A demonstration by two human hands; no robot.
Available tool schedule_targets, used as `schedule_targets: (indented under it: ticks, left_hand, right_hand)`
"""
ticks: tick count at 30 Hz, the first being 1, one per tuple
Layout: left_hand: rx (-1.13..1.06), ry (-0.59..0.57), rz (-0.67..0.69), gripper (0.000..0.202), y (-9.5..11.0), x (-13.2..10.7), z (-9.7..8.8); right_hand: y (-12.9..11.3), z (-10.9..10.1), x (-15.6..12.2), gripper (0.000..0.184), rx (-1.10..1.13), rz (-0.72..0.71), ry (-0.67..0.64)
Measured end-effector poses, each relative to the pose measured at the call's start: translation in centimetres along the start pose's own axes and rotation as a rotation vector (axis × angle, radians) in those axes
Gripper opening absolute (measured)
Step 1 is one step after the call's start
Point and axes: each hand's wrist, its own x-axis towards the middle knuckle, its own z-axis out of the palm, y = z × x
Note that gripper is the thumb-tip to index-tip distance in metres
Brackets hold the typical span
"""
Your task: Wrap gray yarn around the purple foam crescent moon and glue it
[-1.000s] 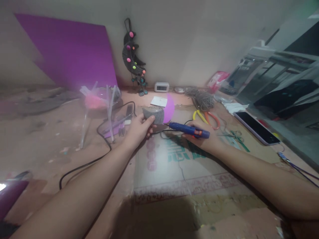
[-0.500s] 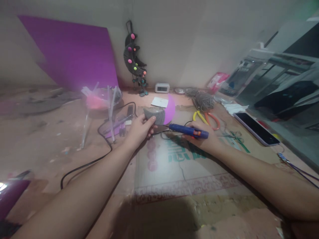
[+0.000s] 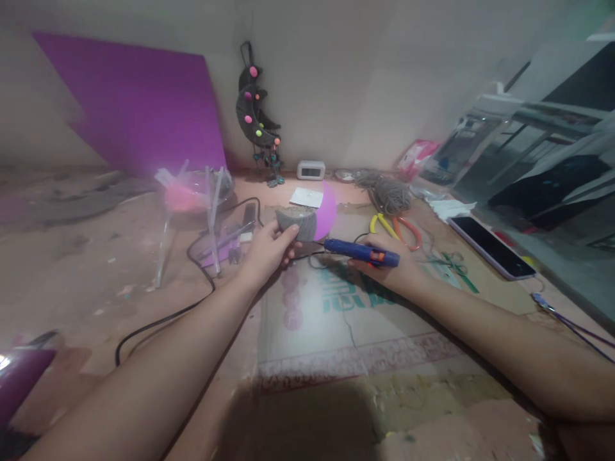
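Between the thumb and fingers of my left hand point(image 3: 272, 251) is a crescent moon piece, its near part wrapped in grey yarn point(image 3: 302, 225) and its far part bare purple point(image 3: 328, 211). My right hand point(image 3: 384, 262) is closed around a blue glue gun point(image 3: 360, 251), whose nozzle points left at the lower edge of the crescent. Whether the tip touches the yarn is too small to tell. A small red light glows under the gun's body. Beneath both hands lies a printed cardboard sheet point(image 3: 307, 339).
Yellow-and-orange-handled scissors point(image 3: 407, 234) and a ball of grey yarn point(image 3: 391, 194) lie beyond my right hand. A phone point(image 3: 491, 246) is at right, a white digital clock point(image 3: 311, 170) by the wall. Glue sticks point(image 3: 214, 224) stand at left; a black cable point(image 3: 168, 317) curves past my left arm.
The whole view has shifted very slightly. Both hands, the crescent and the glue gun keep nearly the same positions.
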Motion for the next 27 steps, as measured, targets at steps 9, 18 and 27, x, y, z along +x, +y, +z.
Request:
schedule_targets:
  ticks: [9,18,27]
  left_hand:
    - [0.017,-0.01,0.014,0.024,-0.09,0.07,-0.11]
    - [0.003,-0.007,-0.005,0.027,0.2,0.01,-0.02]
    - [0.005,-0.004,-0.013,0.028,0.24,-0.04,0.06]
  right_hand:
    - [-0.01,-0.01,-0.01,0.027,-0.027,0.015,-0.001]
    - [-0.11,-0.13,0.02,0.024,0.011,0.042,0.007]
    - [-0.23,-0.14,0.02,0.025,-0.013,0.06,0.022]
